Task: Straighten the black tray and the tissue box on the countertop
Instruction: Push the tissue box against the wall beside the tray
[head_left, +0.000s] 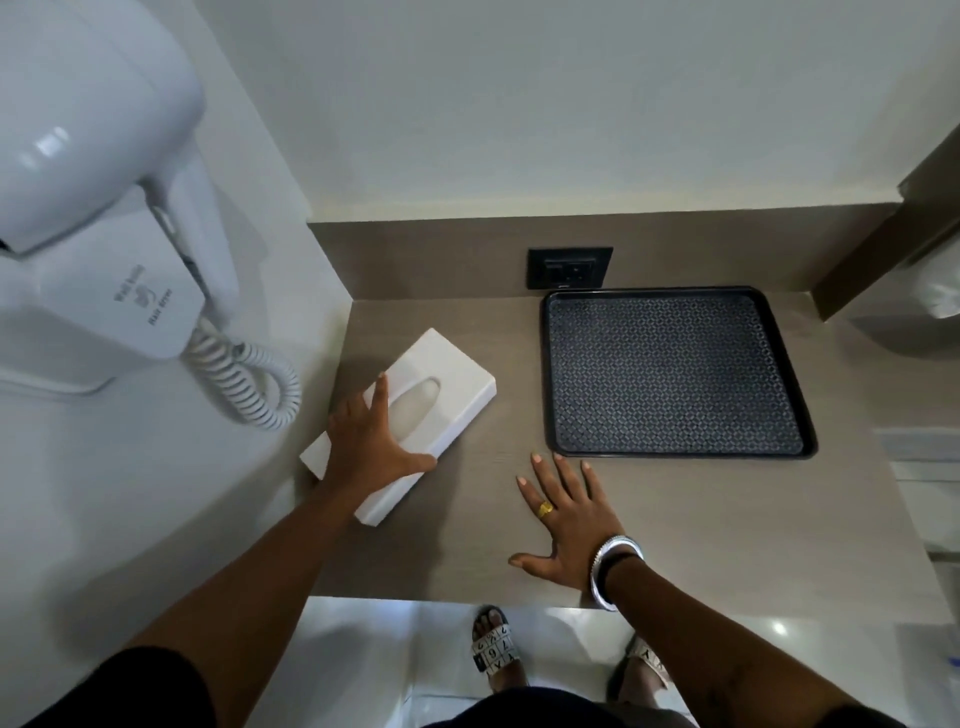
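Observation:
A white tissue box (441, 379) lies at an angle on the left of the brown countertop (675, 519), close to the left wall. My left hand (369, 436) rests flat on its top with fingers spread and the thumb down its right side. The black tray (675, 371) with a patterned floor sits at the back right, nearly square to the back wall. My right hand (566, 514) lies flat on the bare counter just in front of the tray's left corner, fingers apart, holding nothing.
A white wall-mounted hair dryer (88, 156) with a coiled cord (249, 379) hangs on the left wall beside the tissue box. A black power socket (570, 267) sits in the back panel behind the tray. My sandalled feet (493, 649) show below the counter's front edge.

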